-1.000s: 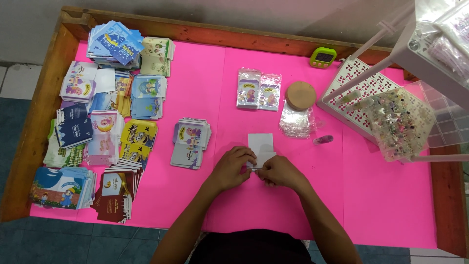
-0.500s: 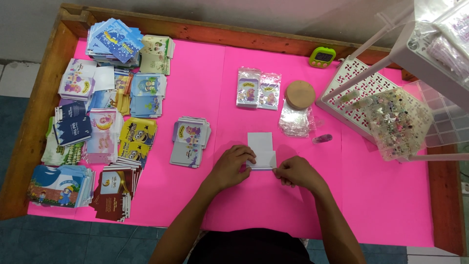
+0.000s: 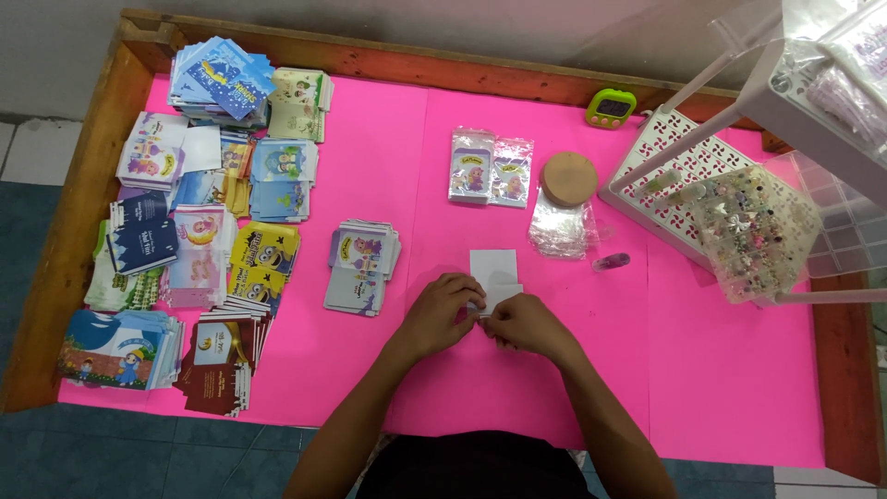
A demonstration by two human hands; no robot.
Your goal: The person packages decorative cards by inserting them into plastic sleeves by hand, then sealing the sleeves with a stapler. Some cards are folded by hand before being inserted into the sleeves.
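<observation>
pinching white card (image 3: 492,274) w/ both hands

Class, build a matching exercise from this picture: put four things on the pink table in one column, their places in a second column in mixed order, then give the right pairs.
Things
1. white card
2. round cork lid
3. green timer
4. white lattice tray

Places
A. at the far edge of the pink table
B. at the right, under a clear box of beads
C. at the fingertips of the left hand and right hand
D. on a pile of clear sleeves

Pairs: 1-C, 2-D, 3-A, 4-B
</observation>
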